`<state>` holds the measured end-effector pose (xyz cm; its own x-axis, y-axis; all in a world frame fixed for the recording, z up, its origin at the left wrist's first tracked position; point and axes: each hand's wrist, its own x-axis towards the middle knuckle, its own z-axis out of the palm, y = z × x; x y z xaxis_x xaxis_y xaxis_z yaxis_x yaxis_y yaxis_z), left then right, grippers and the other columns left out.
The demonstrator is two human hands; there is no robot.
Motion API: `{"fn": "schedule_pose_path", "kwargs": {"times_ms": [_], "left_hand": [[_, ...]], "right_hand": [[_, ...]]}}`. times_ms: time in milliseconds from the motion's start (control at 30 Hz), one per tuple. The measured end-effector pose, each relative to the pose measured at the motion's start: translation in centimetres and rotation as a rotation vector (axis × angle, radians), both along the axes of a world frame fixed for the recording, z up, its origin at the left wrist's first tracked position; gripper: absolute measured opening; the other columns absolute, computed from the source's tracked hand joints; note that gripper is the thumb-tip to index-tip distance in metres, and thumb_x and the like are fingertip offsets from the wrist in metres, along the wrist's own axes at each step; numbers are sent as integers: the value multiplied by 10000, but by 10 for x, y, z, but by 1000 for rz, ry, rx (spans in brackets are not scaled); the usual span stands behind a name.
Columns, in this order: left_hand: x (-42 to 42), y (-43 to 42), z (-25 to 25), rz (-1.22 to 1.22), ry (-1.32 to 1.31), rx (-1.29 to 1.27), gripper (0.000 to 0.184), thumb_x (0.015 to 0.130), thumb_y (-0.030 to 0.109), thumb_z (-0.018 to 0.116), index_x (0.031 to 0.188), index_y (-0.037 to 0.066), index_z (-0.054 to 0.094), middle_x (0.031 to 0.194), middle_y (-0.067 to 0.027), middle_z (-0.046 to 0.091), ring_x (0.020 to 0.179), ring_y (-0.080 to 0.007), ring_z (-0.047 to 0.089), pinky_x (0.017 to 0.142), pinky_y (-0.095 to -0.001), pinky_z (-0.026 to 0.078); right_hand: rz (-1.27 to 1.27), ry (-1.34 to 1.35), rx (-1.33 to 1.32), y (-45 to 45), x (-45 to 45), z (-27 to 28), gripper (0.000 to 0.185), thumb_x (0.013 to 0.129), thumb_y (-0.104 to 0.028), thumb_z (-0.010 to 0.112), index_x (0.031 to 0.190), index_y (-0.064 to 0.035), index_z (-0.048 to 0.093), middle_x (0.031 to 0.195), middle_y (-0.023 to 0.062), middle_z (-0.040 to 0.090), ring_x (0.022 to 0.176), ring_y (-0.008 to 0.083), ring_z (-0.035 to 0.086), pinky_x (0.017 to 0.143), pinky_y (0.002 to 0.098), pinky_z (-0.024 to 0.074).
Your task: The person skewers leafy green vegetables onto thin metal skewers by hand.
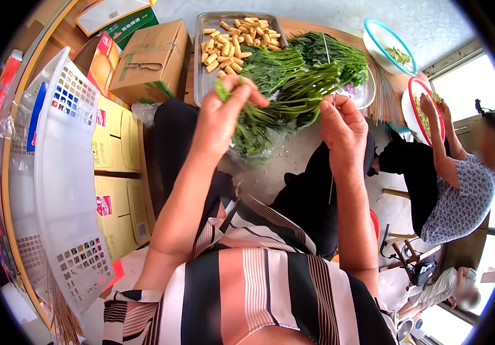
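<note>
My left hand (228,115) is closed with bits of a green stem (222,91) showing at its fingertips, slightly blurred. Just under it, bunches of leafy greens (276,72) with long stems lie across a tray and hang over its near edge. My right hand (344,123) pinches a thin skewer (332,190), whose lower part shows below the fist. The stem ends of the greens lie close to this hand. A clear plastic bag (256,152) sits beneath the hanging leaves.
Short tan rolls (224,49) fill the metal tray (201,23). Loose skewers (382,95) lie at the table's right. Beyond stand a blue-rimmed bowl (374,43) and a red-rimmed bowl (411,109), where another person (460,178) works. Cardboard boxes (149,60) and a white basket (57,172) flank my left.
</note>
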<state>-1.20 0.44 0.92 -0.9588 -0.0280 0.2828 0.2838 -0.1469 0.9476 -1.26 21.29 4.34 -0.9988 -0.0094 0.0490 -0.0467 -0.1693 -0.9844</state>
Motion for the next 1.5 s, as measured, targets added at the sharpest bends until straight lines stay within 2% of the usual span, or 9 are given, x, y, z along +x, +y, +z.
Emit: {"fn": "schedule_pose_path", "kwargs": {"times_ms": [67,200,667,733,800,900,1133,1233,1500], "left_hand": [[3,-12,-7,-11,-98,358,152,931,188,567,953,37,558,746,-28,557,684,-144,594,642,-310,508],[5,2,-15,-163,-308,365,216,881,222,653,964,33,589,687,12,484,556,-75,438,556,-245,405],[-16,-37,-49,225,-334,-332,179,880,220,625,929,65,701,563,58,476,495,-28,382,427,-202,304],[-34,-27,-88,129,-425,-531,238,860,294,629,902,74,710,601,13,573,527,-56,484,476,-235,392],[-54,-12,-126,33,-530,-830,252,841,323,607,894,98,708,777,-104,690,738,-257,669,688,-374,504],[-74,17,-182,-116,-633,-1133,238,826,292,627,961,106,685,982,-177,662,967,-373,615,814,-467,486],[-100,51,-355,-348,-637,-1329,248,830,275,643,994,91,672,1079,-179,627,1026,-380,583,818,-473,470],[-103,60,-381,-457,-628,-1411,162,797,177,605,936,129,671,958,-171,631,907,-333,618,738,-387,482],[-86,69,-401,-411,-634,-1330,293,833,92,437,1077,102,599,1193,-194,551,1142,-352,514,949,-459,379]], "right_hand": [[37,-13,-47,6,-4,-2,75,898,-116,612,905,-48,582,594,-86,415,457,4,292,420,187,196],[91,-75,-72,0,-7,-10,75,901,-123,605,902,-52,584,571,-81,392,453,13,285,419,193,193],[-22,81,20,56,-14,-29,131,895,-121,624,948,-7,587,584,-74,410,456,6,293,415,181,194],[-44,33,44,61,-16,-38,126,899,-115,614,950,-4,582,582,-70,413,453,8,299,411,184,196],[-80,-15,53,65,-20,-45,105,924,-115,580,944,-12,573,552,-70,356,446,18,268,422,188,201],[-159,-90,47,76,-26,-61,114,924,-121,582,944,-10,571,548,-68,353,446,18,263,425,192,199],[-214,-189,15,89,-42,-83,117,924,-123,582,941,-8,568,545,-68,357,439,10,255,419,186,187],[-210,-220,-3,96,-49,-91,105,923,-103,575,960,-6,566,578,-62,406,445,8,284,416,181,202],[-270,-276,31,95,-57,-95,96,939,-103,545,951,-9,561,520,-77,347,411,12,239,414,190,185]]}}
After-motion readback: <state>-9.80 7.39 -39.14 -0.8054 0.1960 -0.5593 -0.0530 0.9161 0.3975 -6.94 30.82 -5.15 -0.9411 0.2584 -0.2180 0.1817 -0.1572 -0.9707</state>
